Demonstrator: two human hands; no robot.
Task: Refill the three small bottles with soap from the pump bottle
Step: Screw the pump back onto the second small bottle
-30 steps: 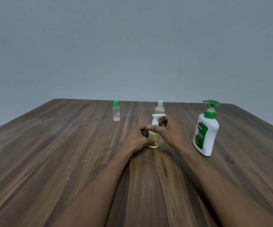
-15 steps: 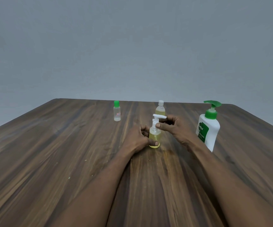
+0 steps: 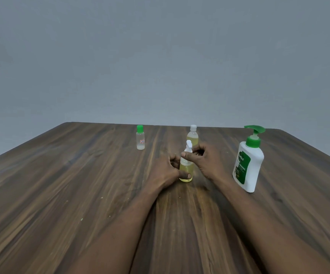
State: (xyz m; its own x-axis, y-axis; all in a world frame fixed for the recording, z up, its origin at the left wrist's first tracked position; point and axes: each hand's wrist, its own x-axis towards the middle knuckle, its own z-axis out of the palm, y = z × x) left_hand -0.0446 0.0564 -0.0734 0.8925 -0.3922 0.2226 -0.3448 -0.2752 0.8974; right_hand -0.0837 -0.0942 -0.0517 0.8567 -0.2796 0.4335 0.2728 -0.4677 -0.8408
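Small bottle (image 3: 186, 171) upright (pump (image 3: 189, 144) uppermost), gripped by left hand (image 3: 165, 172).

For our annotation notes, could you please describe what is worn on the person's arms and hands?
The left forearm and right forearm are bare, no sleeves showing. The left hand and right hand are ungloved; no watch, bracelet or ring is visible.

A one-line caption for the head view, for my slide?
Left hand holds a small pump-top bottle; right hand pinches its white pump.

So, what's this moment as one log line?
left hand: grips small pump bottle | right hand: pinches its neck | Dettol bottle: upright, untouched
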